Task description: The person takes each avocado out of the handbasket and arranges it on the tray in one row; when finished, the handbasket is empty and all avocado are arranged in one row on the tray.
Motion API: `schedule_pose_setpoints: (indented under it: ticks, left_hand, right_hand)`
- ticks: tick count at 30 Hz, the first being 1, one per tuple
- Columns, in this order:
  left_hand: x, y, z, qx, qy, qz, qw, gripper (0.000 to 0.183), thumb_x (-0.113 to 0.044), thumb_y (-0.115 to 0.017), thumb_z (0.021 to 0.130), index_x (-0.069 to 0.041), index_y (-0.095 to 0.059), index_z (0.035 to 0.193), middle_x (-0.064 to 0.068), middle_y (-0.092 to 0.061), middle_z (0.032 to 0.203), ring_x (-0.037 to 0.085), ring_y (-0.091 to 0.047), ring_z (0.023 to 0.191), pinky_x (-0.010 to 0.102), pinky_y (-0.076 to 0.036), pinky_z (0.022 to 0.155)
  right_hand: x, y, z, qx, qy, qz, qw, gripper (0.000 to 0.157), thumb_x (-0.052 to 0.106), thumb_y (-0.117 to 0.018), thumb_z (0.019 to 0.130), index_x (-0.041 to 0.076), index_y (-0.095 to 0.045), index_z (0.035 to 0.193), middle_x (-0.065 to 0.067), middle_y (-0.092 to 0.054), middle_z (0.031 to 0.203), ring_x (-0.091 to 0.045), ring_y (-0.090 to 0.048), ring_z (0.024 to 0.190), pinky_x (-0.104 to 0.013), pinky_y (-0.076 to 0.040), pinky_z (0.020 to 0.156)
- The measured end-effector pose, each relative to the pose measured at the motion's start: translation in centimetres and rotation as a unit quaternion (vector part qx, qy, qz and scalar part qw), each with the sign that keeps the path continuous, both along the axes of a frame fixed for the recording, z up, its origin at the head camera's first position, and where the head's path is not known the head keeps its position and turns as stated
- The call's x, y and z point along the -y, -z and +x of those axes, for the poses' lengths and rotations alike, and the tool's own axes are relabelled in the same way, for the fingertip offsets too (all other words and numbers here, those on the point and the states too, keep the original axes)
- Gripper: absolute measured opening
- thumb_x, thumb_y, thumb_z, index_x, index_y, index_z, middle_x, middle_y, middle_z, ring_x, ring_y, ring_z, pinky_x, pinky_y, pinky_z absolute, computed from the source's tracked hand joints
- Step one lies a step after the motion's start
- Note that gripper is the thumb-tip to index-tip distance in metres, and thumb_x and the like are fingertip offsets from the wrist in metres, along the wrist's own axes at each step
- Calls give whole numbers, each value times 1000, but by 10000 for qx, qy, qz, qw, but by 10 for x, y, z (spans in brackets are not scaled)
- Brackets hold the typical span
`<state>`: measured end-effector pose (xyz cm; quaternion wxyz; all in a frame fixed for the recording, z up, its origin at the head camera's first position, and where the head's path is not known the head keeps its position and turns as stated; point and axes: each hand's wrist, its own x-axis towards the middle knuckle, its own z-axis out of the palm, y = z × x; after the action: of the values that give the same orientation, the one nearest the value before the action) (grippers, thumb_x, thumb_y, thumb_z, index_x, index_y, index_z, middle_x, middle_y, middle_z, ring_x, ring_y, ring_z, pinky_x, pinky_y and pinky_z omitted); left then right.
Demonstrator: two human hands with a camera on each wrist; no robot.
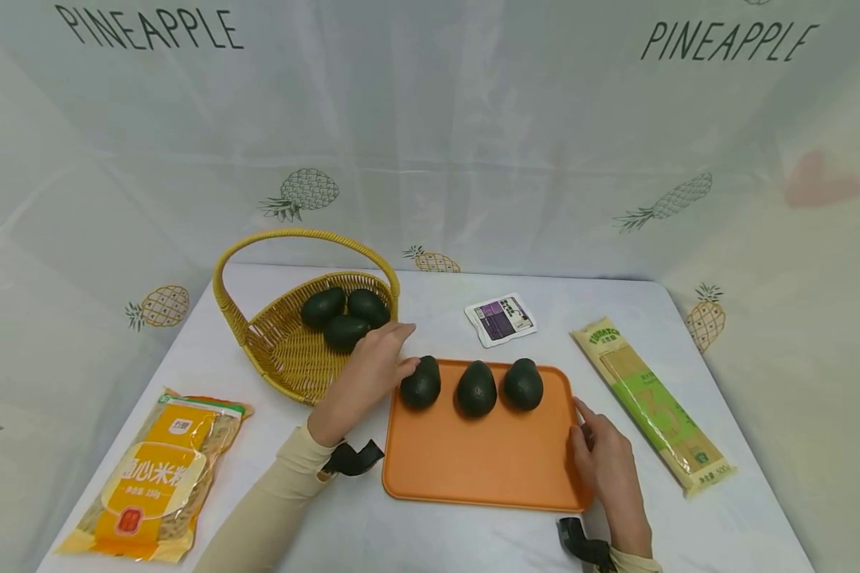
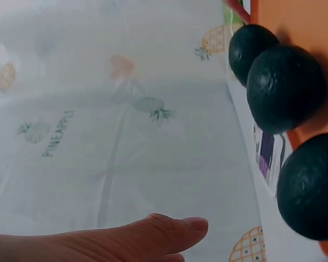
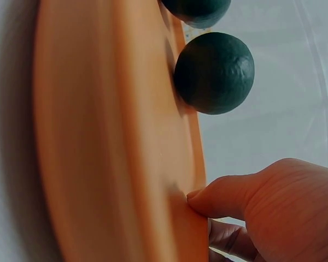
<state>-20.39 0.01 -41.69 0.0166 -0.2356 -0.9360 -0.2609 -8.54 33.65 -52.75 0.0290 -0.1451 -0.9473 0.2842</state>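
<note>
Three dark green avocados stand in a row along the far side of an orange tray (image 1: 473,469): a left one (image 1: 420,385), a middle one (image 1: 476,390) and a right one (image 1: 523,385). My left hand (image 1: 369,370) reaches over the near right rim of a yellow wicker basket (image 1: 287,358), its thumb tip overlapping the left avocado in the head view. Nothing shows in its grasp, and the left wrist view has the thumb (image 2: 175,232) extended. Inside the basket lie three more avocados (image 1: 345,333). My right hand (image 1: 609,458) holds the tray's right rim, thumb (image 3: 218,196) on top and fingers outside.
A yellow bag of noodles (image 1: 146,485) lies left of the basket. Behind the tray is a small white and purple packet (image 1: 500,320). To the right lies a long green packet of noodles (image 1: 655,406). A pineapple-print curtain (image 1: 430,119) borders the white table (image 1: 344,533).
</note>
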Motion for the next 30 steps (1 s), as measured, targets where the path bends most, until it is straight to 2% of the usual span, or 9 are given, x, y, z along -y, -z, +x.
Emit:
schedule_pose_setpoints:
  ticks: [7,12,18,25,30]
  left_hand:
    - [11,-5,-7,268,-151,-64,9995,53,-14,-82,96,6,-65,141,25,-69,140,40,-68,131,53,-56,109]
    - [19,-6,-10,190,-344,-120,9992,45,-12,-81,96,6,-69,136,25,-71,135,41,-71,124,53,-59,104]
    - [29,0,-16,87,-593,-227,9979,41,-9,-79,96,8,-69,132,29,-70,134,44,-71,120,54,-60,102]
    - [43,4,-26,324,-819,-512,9948,53,-13,-79,97,10,-61,141,36,-56,149,56,-54,139,63,-48,116]
    - [49,9,-32,675,-1035,-955,9877,61,-19,-76,100,7,-53,150,38,-44,158,63,-39,143,67,-47,113]
  right_hand:
    - [0,-1,0,49,15,-21,10000,50,5,-63,103,0,-56,153,-14,-59,88,-24,-52,76,-27,-37,62]
    - [1,-1,0,66,16,-10,10000,51,5,-63,104,0,-56,153,-14,-59,88,-24,-52,76,-27,-38,63]
    - [0,0,-1,44,24,11,10000,51,5,-63,104,0,-55,154,-14,-59,89,-25,-52,77,-27,-38,62]
    - [1,3,0,-323,-76,87,9994,48,1,-65,101,-4,-59,148,-11,-58,82,-19,-48,69,-26,-35,59]
    - [0,4,-1,-329,-36,110,9994,48,2,-64,101,-4,-59,149,-12,-58,81,-19,-49,69,-25,-35,59]
